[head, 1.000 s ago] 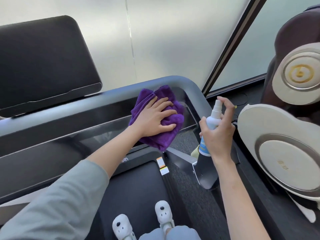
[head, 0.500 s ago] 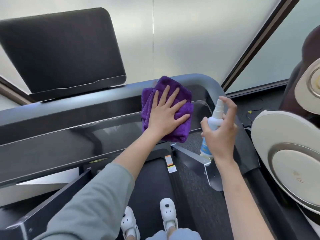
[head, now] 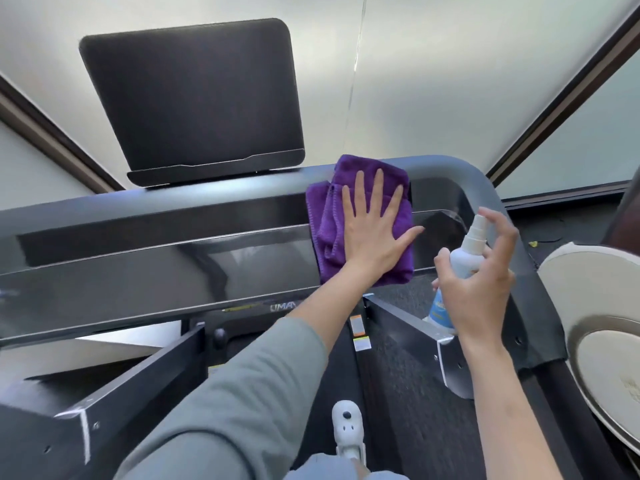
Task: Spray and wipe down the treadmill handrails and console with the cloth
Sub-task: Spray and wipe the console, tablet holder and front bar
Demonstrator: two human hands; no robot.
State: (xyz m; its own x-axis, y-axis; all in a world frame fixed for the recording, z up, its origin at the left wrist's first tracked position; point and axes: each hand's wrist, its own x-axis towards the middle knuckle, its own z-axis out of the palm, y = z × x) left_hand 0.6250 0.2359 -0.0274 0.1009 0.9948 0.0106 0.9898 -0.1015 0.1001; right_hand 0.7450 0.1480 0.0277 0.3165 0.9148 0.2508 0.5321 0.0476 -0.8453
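Since a moment ago, my left hand (head: 372,233) has straightened up on the cloth (head: 332,237), the fingers now pointing toward the top rail rather than slanting right, and the dark screen panel (head: 194,98) sits nearer the middle of my view. My right hand (head: 479,289) has stayed put with the bottle.

The treadmill console (head: 156,261) stretches glossy and black across the view, with the grey handrail (head: 460,171) curving round its upper right corner and running down the right side. Beyond that rail sits a large beige disc-shaped piece of equipment (head: 595,306).

The purple cloth lies folded against the right part of the console, its top edge lapping onto the rail. I press it flat with my left hand, fingers straight and spread, thumb reaching past the cloth's right edge.

My right hand is wrapped round the white spray bottle (head: 465,258), just right of the cloth, forefinger curled above the nozzle, which points toward the console.

Down below, one white shoe (head: 347,434) stands on the belt.
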